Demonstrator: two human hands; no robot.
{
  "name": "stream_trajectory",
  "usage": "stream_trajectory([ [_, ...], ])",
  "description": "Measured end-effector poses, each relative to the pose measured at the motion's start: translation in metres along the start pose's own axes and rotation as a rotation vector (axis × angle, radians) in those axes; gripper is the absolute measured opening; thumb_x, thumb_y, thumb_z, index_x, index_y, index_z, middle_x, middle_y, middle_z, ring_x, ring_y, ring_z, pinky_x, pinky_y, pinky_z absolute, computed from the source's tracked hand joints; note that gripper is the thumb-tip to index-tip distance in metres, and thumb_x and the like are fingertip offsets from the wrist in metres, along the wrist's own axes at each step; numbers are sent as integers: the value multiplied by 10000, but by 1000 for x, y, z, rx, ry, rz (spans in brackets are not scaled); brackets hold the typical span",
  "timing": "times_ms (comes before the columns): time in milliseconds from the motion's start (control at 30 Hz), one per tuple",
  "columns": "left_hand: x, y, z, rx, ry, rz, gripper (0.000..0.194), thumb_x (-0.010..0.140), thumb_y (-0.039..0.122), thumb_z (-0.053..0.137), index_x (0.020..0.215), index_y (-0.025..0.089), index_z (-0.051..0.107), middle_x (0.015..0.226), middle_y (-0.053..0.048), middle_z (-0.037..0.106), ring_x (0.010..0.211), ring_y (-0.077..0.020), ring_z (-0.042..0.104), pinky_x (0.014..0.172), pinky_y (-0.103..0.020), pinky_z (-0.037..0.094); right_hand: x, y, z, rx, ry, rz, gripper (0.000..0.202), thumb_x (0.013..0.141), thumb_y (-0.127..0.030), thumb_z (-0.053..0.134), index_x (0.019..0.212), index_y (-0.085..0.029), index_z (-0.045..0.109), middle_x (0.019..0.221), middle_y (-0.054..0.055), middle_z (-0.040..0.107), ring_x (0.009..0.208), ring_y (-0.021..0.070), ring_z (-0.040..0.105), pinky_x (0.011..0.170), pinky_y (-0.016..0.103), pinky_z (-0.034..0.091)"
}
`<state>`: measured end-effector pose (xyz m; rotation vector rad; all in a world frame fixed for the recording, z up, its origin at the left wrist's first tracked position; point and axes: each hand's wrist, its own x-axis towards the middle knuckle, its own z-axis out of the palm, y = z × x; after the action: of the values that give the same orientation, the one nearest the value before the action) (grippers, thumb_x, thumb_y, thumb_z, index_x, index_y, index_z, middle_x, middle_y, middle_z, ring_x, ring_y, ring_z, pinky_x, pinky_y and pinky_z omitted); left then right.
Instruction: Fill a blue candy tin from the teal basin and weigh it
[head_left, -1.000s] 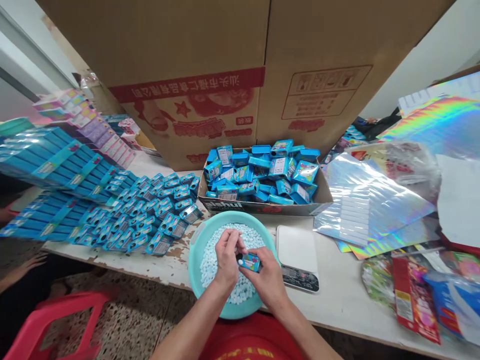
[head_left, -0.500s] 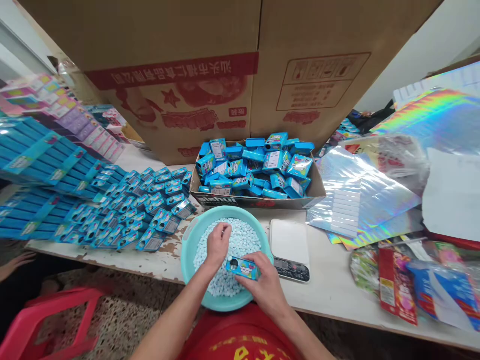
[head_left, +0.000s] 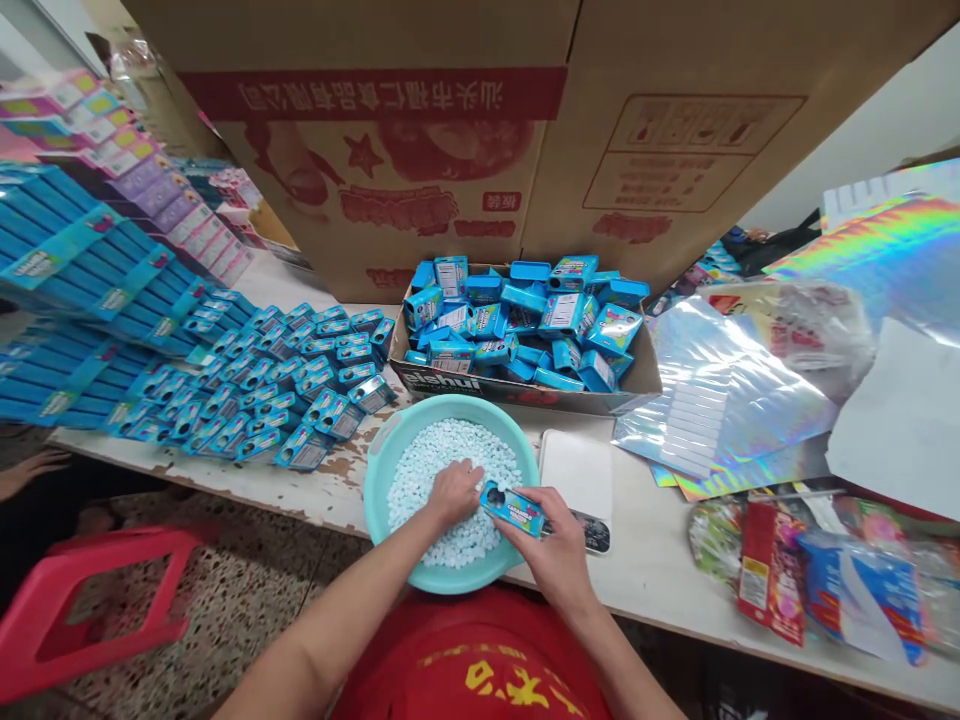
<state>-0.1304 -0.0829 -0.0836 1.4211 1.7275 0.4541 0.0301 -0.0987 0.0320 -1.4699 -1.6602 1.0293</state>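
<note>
My right hand (head_left: 551, 530) grips a small blue candy box (head_left: 514, 508) with "CARAMELO" lettering and a dark round opening at its left end. The box is tilted above the right part of a turquoise basin (head_left: 376, 540). Small pale-blue candies (head_left: 431, 455) cover the basin's bottom. Down among them is my left hand (head_left: 456, 494), its fingers curled close to the box's open end. Whatever those fingers hold is hidden. Behind the basin, an open carton (head_left: 525, 392) carries a heap of similar blue boxes (head_left: 559, 312).
Many blue boxes (head_left: 300, 375) stand in rows at left, beside stacked wrapped packs (head_left: 82, 260). A white scale (head_left: 576, 475) touches the basin's right side. Shiny film sheets (head_left: 705, 390) and candy bags (head_left: 862, 590) lie right. Another person's hand (head_left: 34, 470) and a red stool (head_left: 97, 600) are at left.
My left hand has gone from above the candies down into them, nearer the box. My right hand has raised the candy box slightly and moved it right. The camera view has shifted.
</note>
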Motion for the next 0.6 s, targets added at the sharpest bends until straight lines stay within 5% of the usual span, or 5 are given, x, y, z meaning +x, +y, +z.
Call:
stream_trajectory([
  [167,-13,-6,-29,-334,137,-221,307,725,470,566,595,196,522,581,0,497,577,-155,525,553,-256,383,8,12,21,-53,-20,1,275,729,-341,713,956,-214,622,902,44,628,854,212,603,761,344,486],
  [300,-21,17,-50,-662,207,-307,438,754,615,447,698,183,489,567,29,473,404,-87,411,405,-212,283,10,17,31,-110,-54,-4,252,727,-305,702,946,-212,617,890,42,626,870,219,585,777,355,473],
  [500,-32,62,-67,-1345,359,-307,357,654,471,666,761,174,499,656,22,566,508,-99,546,494,-224,426,10,17,44,-203,-169,-17,263,697,-216,702,945,-203,617,883,37,626,865,227,559,774,357,451],
  [600,-29,70,-66,-1446,450,-333,341,624,421,702,734,168,501,624,27,575,558,-133,593,548,-253,473,9,14,48,-198,-194,-26,285,685,-217,712,954,-204,617,886,36,625,868,228,552,775,355,447],
])
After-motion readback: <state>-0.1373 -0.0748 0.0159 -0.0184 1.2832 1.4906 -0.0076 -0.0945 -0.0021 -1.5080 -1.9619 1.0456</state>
